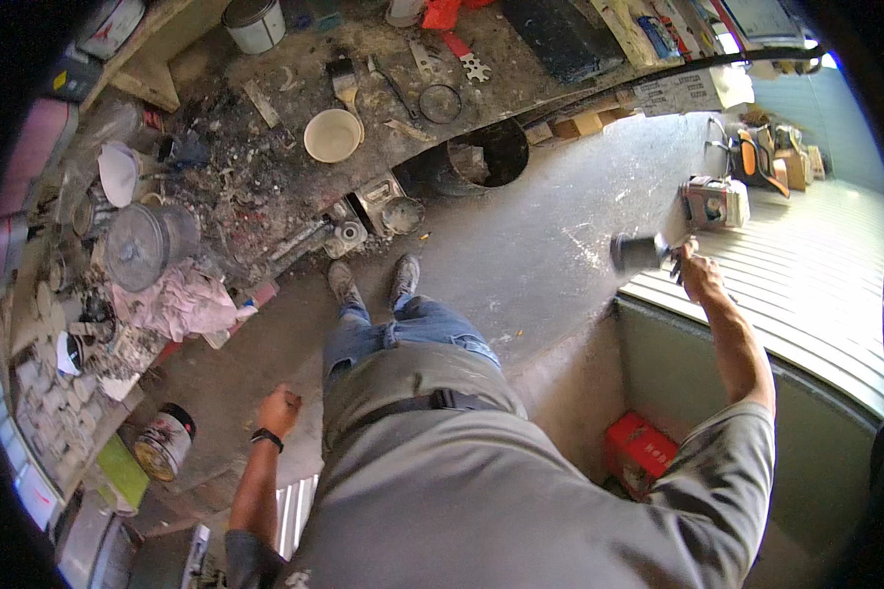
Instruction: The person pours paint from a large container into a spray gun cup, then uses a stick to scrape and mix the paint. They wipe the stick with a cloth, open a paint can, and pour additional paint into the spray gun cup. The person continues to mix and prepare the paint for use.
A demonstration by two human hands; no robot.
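Out to the right, my right hand (pixel 700 272) grips what looks like a spray gun with a dark cup (pixel 636 254); motion blur hides its finer parts. It is held over the floor, near the top of a low green wall panel (pixel 678 342). My left hand (pixel 280 411), with a dark band at the wrist, hangs beside my left hip with its fingers curled in. Nothing shows in it. Closest to that hand, a labelled tin with a black lid (pixel 166 442) stands to its left.
A cluttered workbench (pixel 479 96) carries a cream tub (pixel 333 135), a flat paintbrush (pixel 345 82) and a pink rag (pixel 173 298). Below its edge stands an open dark drum (pixel 504 154). A red box (pixel 639 445) is by the green panel; a metal can (pixel 714 202) stands further right.
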